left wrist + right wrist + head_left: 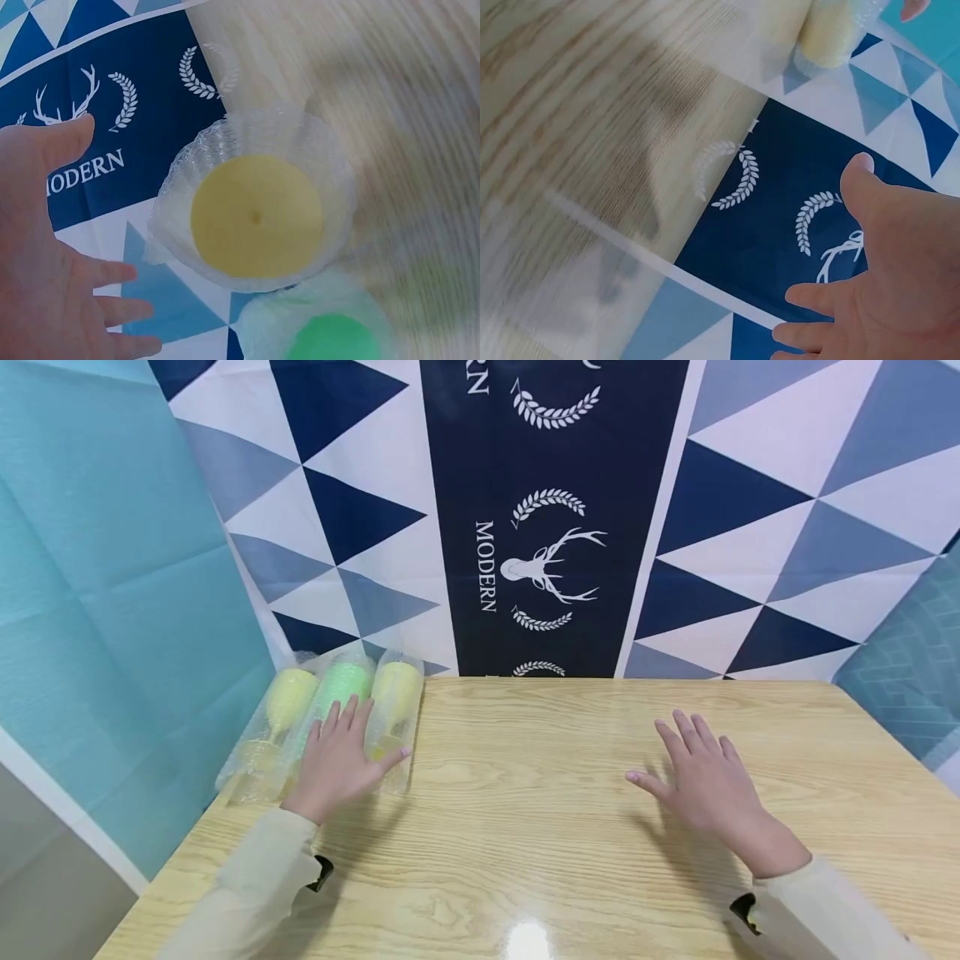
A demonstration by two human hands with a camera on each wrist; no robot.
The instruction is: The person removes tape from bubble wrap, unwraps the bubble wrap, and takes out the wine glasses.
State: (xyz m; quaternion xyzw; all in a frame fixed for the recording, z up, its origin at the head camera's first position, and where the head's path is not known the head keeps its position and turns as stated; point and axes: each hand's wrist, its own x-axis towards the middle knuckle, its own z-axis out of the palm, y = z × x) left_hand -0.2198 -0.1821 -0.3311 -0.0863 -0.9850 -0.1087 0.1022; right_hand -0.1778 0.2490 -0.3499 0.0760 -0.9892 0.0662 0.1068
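Observation:
Three goblets in clear bubble wrap are side by side at the table's back left: a left yellow goblet, a green goblet and a right yellow goblet. My left hand, fingers spread, overlaps the green goblet in the head view and holds nothing. From the left wrist, a yellow goblet shows end-on inside its wrap, with the green goblet below it and the left hand to one side. Over the table's right part, my right hand is spread above its own shadow, with nothing in its grasp.
The light wood table meets a hanging cloth with triangles and a deer print at its back edge. A teal cloth borders the left side, and another teal cloth hangs at the right.

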